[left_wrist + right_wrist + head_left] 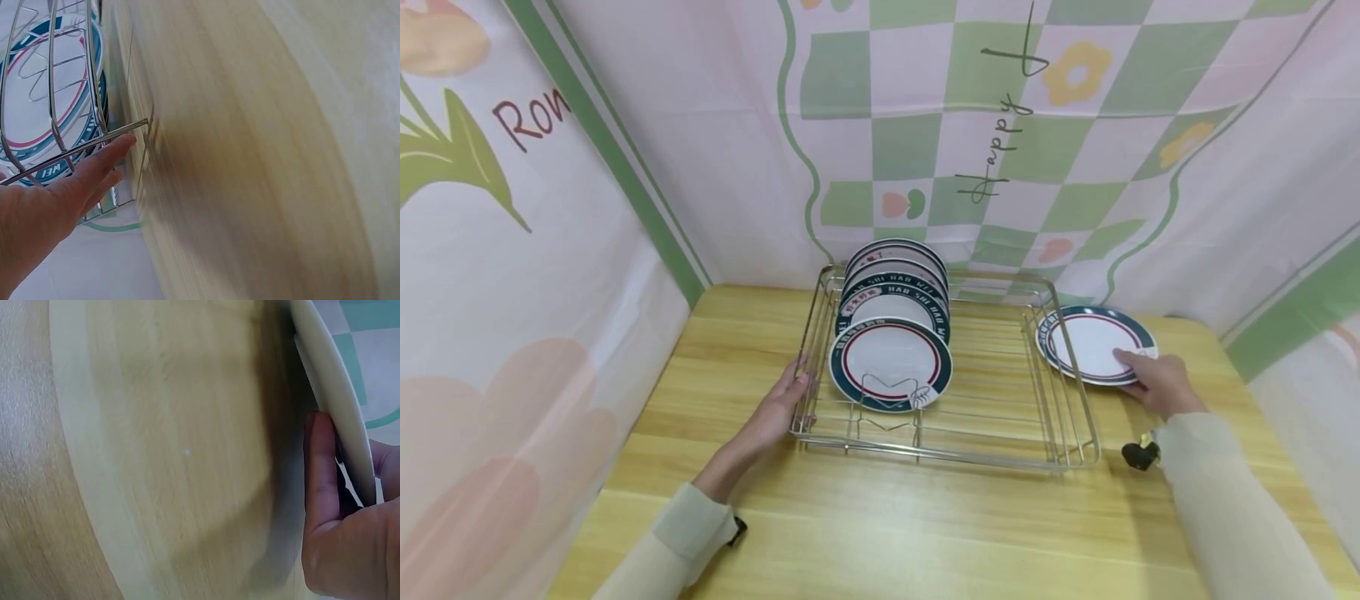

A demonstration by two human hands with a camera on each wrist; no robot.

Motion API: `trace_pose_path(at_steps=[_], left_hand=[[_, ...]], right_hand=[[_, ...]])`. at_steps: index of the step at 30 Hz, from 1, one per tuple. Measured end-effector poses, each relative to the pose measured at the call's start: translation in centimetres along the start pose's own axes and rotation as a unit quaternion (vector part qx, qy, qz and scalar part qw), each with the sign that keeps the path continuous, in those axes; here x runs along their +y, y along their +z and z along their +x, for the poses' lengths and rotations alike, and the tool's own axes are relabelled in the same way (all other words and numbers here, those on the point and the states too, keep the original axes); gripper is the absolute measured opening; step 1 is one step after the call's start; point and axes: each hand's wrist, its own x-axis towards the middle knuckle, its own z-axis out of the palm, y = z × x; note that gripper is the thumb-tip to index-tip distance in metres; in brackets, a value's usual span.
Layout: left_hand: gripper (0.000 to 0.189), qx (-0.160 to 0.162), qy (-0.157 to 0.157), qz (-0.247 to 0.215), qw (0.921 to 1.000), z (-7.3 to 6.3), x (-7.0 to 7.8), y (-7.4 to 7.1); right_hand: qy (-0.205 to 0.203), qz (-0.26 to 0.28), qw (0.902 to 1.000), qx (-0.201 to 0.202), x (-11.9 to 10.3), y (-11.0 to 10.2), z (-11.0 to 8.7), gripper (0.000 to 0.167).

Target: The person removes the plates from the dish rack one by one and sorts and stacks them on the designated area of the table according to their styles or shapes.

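On the right in the head view, my right hand (1161, 379) pinches the near right rim of a white plate (1086, 346) with a green border, thumb on top. The right wrist view shows the fingers (322, 469) under this plate (334, 394), which is seen edge-on and tilted. My left hand (782, 396) holds the left side of a metal wire dish rack (940, 454). In the left wrist view, its fingers (94, 172) lie along the rack's wires (75, 149). Several similar plates (891, 362) stand in a leaning row in the rack's left part.
The wooden table (880, 525) carries the rack, which has a raised rim and wire dividers. Behind it hangs a patterned cloth (910, 146) with green checks. Another cloth (535, 333) borders the table on the left.
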Motion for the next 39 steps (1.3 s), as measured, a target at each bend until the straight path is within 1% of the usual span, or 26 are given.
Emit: trace_pose_path(at_steps=[4,8,10,13,17,18,20,22,25,27,29,30,34,39], left_hand=[[0.061,-0.001,0.0,-0.001,1.0,0.0,-0.1,-0.1],[0.061,-0.002,0.001,0.002,1.0,0.0,-0.1,-0.1],[0.062,-0.002,0.003,0.003,1.0,-0.1,0.0,-0.1],[0.061,0.0,0.002,0.004,1.0,-0.1,0.0,0.0],[0.061,0.003,-0.002,0.006,1.0,-0.2,0.0,0.0],[0.061,0.003,-0.002,0.006,1.0,-0.2,0.1,0.0],[0.061,0.003,-0.003,0.005,1.0,-0.2,0.1,0.0],[0.061,0.001,-0.001,0.002,1.0,-0.1,0.1,0.0],[0.061,0.001,-0.001,-0.003,1.0,-0.1,0.1,0.0],[0.061,0.0,0.001,-0.002,1.0,-0.1,0.0,0.0],[0.061,0.002,-0.001,-0.001,1.0,-0.2,0.1,0.0],[0.061,0.003,-0.002,0.0,1.0,-0.2,0.1,0.1],[0.061,0.005,-0.003,-0.001,1.0,-0.2,0.0,0.1],[0.06,0.002,-0.002,-0.005,1.0,-0.2,0.1,0.1]], right_hand=[[-0.002,-0.026,0.9994,0.021,-0.1,0.1,-0.1,0.092],[-0.016,-0.069,0.9969,0.034,-0.1,0.0,-0.2,0.092],[-0.023,-0.102,0.9935,0.044,0.0,0.0,-0.3,0.091],[-0.035,-0.137,0.9885,0.054,0.1,-0.1,-0.5,0.088],[-0.067,-0.178,0.9801,0.057,0.5,-0.2,-0.5,0.082],[-0.078,-0.196,0.9759,0.058,0.6,-0.2,-0.5,0.079],[-0.103,-0.24,0.9632,0.062,0.8,-0.3,-0.4,0.072],[-0.126,-0.293,0.9449,0.072,1.1,-0.4,-0.3,0.065],[-0.148,-0.367,0.9139,0.09,1.2,-0.6,-0.2,0.065],[-0.154,-0.398,0.8993,0.096,1.3,-0.7,-0.3,0.068],[-0.155,-0.415,0.8914,0.095,1.4,-0.8,-0.3,0.07],[-0.155,-0.42,0.8893,0.093,1.4,-0.8,-0.3,0.07],[-0.151,-0.432,0.8849,0.085,1.6,-0.7,-0.5,0.072],[-0.145,-0.451,0.8759,0.089,1.7,-0.7,-0.8,0.077]])
